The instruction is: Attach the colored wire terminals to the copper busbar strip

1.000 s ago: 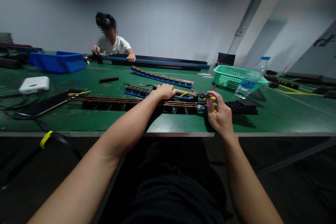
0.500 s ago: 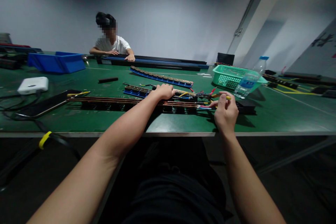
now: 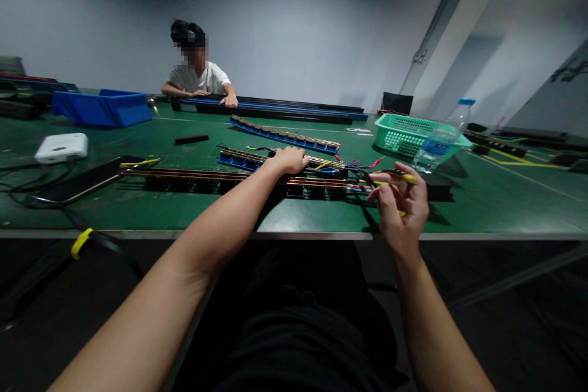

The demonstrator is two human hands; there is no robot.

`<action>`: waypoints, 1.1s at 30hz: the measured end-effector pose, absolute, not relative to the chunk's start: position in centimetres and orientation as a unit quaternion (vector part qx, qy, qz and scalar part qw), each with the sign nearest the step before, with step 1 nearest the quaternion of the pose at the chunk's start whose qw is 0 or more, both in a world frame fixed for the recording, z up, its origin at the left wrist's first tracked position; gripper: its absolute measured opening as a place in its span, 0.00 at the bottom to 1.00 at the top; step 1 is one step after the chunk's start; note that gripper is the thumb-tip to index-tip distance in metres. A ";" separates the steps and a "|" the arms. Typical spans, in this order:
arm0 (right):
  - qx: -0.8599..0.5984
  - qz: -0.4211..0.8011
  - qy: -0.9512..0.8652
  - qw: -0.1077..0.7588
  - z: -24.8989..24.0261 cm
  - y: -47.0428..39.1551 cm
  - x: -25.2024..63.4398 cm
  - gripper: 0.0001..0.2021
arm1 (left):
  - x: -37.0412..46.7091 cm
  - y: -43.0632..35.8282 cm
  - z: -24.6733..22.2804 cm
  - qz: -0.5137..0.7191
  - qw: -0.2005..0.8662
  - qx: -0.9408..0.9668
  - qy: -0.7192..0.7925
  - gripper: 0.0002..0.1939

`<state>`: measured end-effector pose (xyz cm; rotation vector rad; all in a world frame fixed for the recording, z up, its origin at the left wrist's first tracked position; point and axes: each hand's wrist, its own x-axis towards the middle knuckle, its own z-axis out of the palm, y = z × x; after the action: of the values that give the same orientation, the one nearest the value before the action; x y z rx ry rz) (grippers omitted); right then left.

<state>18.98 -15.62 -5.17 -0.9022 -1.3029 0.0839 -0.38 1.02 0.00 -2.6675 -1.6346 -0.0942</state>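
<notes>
Right hand (image 3: 410,208) has shifted rightward.

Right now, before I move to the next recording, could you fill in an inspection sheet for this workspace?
Surface: green table, with some glare near the front edge.
Things at hand: copper-coloured rods on black holders; a blue strip just beyond.
Clutter: blue bin, white box, green basket, bottle.
Left hand: over the rods and blue strip; exact contact hidden.
Right hand: holds what looks like a yellow-handled tool, near the wires.
Cables: coloured wires at the rods' right end; a black cable over the front edge, left.
Surroundings: pale wall; co-worker across the table.
</notes>
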 end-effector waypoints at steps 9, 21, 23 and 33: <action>-0.354 0.048 -0.556 0.751 -5.5 -20.6 17.3 0.22 | -0.4 0.9 0.2 -0.029 0.002 -0.854 -0.519 0.24; -0.351 0.104 -0.548 0.752 -5.0 -22.0 18.3 0.23 | -0.4 1.1 0.0 -0.034 -0.005 -0.852 -0.523 0.25; -0.352 0.114 -0.557 0.744 -5.4 -21.4 18.6 0.24 | -0.4 1.1 0.0 -0.033 0.000 -0.854 -0.519 0.25; -0.405 0.078 -0.645 0.643 -7.5 -19.0 19.0 0.18 | -0.4 1.3 -0.2 -0.034 0.011 -0.856 -0.515 0.25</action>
<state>18.97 -18.98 -7.50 -0.9228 -1.4694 0.1773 -0.40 1.34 -0.21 -2.6712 -1.6072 -0.1047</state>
